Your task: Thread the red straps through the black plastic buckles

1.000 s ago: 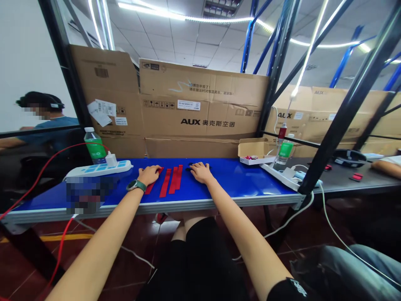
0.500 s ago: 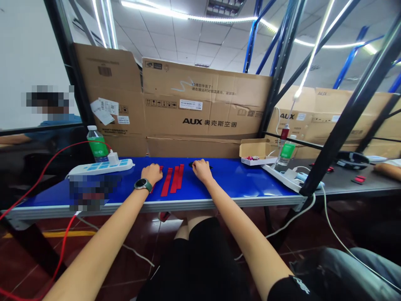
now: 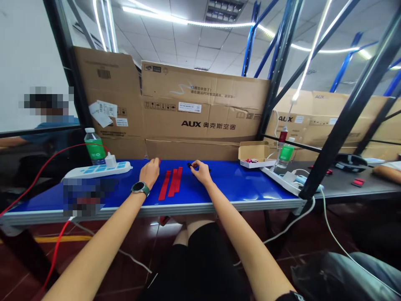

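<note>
I have a small black piece (image 3: 189,165) pinched in the right hand (image 3: 202,172), fingers closed on it, at 12 o'clock on the blue workbench (image 3: 238,186). Three red strips (image 3: 171,182) lie side by side just toward 11 o'clock, between the hands. The left hand (image 3: 149,173), wristwatch (image 3: 140,188) showing, has its fingers bunched at a red scrap (image 3: 159,160); I cannot tell whether it grips. Open carton (image 3: 253,152) at 1 o'clock; power strip (image 3: 97,169) at 10 o'clock.
</note>
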The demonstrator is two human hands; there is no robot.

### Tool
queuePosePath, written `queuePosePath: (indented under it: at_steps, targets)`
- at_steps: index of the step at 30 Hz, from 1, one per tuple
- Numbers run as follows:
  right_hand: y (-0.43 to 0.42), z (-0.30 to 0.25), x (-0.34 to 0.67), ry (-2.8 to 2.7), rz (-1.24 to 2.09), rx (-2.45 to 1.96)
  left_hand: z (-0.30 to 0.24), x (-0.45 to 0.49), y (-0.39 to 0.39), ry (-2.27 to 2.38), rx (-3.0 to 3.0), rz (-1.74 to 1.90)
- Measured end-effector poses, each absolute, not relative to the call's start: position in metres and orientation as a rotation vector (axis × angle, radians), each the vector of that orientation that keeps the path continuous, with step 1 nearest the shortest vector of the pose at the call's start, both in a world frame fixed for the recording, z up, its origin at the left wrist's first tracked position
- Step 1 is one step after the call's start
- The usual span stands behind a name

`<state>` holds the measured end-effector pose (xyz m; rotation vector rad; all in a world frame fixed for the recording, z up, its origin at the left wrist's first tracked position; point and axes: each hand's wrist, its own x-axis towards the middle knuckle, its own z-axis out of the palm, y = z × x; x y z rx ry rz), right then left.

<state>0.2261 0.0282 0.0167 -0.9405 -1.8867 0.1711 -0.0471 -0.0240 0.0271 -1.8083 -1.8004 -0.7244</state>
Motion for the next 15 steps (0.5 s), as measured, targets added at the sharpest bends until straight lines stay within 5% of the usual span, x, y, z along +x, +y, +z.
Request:
queuePosePath:
  at_steps: [3, 9, 15]
  targets:
    - [0.027, 0.019, 0.229, -1.801, 0.171, -0.935, 0.033, -0.037, -0.025, -1.531, -1.888, -0.835]
    - [0.025, 0.027, 0.25, -1.479, 0.134, -1.177, 0.036, -0.004, -0.025, -0.815, -2.472, -0.485]
    - [0.022, 0.024, 0.237, -1.641, 0.385, -0.894, 0.03, -0.01, -0.023, -0.94, -2.376, -0.719]
